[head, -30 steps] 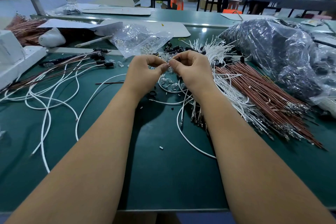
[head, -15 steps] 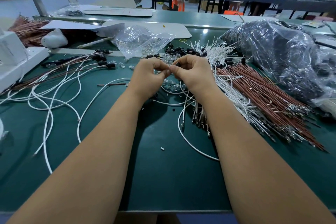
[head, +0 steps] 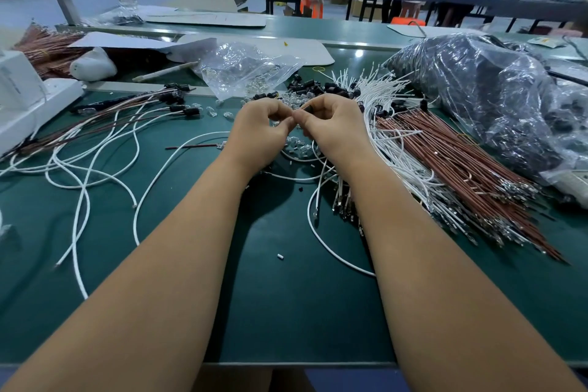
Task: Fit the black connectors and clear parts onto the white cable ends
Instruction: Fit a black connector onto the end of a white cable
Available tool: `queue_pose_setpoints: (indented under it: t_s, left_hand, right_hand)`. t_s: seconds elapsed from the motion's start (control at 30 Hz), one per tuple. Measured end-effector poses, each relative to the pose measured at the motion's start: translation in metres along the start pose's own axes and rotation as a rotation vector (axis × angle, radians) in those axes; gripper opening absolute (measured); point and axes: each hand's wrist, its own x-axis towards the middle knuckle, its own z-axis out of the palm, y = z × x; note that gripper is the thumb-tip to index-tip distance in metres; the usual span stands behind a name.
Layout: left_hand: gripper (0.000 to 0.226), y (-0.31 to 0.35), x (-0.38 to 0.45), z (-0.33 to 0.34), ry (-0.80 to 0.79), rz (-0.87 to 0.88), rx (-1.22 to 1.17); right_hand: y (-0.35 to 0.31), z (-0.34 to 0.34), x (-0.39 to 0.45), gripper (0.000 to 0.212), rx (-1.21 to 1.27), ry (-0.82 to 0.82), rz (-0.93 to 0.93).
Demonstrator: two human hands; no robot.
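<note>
Black plastic, a small connector (head: 308, 108), sits pinched between the thumb and curled fingers of the right hand (head: 334, 127). The left hand (head: 261, 130) meets it fingertip to fingertip, its own thumb and forefinger pressed together on something too small to identify. Both hands hover above a scatter of clear parts (head: 299, 146) on the green table (head: 286, 312). A loose white cable (head: 321, 232) curves out from beneath the right wrist toward the near edge. Just beyond the hands lies a heap of black connectors (head: 321, 86), flanked by a clear plastic bag (head: 245, 67) of further clear parts. To the right, a bundle of white cables (head: 381, 99) fans beside a bundle of brown wires (head: 461, 175). At left, finished cables (head: 127, 108) already carry black ends.
</note>
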Motion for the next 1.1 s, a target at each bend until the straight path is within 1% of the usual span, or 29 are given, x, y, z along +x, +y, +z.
queue_pose_setpoints:
  t_s: [0.1, 0.2, 0.43, 0.6, 0.77, 0.83, 0.97, 1.1]
  left_hand:
    - [0.010, 0.0025, 0.0000, -0.0002, -0.009, -0.030, -0.025]
    - [0.004, 0.0016, -0.0002, -0.0028, -0.007, -0.048, -0.064]
    - [0.003, -0.0031, 0.0014, -0.0031, -0.024, -0.046, -0.053]
    - [0.007, -0.0027, 0.0017, -0.0008, -0.083, -0.038, -0.049]
    - [0.002, -0.0010, 0.0015, 0.0006, -0.059, -0.021, -0.079]
    - [0.005, -0.0003, 0.0019, 0.0014, -0.043, -0.018, -0.095]
    - [0.018, -0.0003, 0.0032, 0.0004, -0.017, -0.062, -0.180]
    - [0.016, -0.0010, 0.0040, -0.0021, -0.026, -0.041, -0.171]
  right_hand:
    - [-0.0003, -0.0002, 0.0001, 0.007, 0.031, 0.027, 0.024]
    - [-0.0007, -0.0015, 0.0003, 0.010, 0.084, 0.042, 0.039]
    - [-0.0005, -0.0019, 0.0009, 0.011, 0.173, -0.010, 0.059]
    - [-0.0004, -0.0004, 0.0002, 0.008, 0.172, -0.031, 0.031]
    - [-0.0003, 0.0014, 0.0005, 0.008, 0.160, 0.004, 0.024]
    - [-0.0001, 0.0006, 0.0013, 0.008, 0.153, 0.021, 0.031]
    - [-0.0004, 0.0007, 0.0016, 0.008, 0.137, 0.021, 0.046]
    - [-0.0023, -0.0016, 0.0019, 0.004, 0.180, 0.067, 0.055]
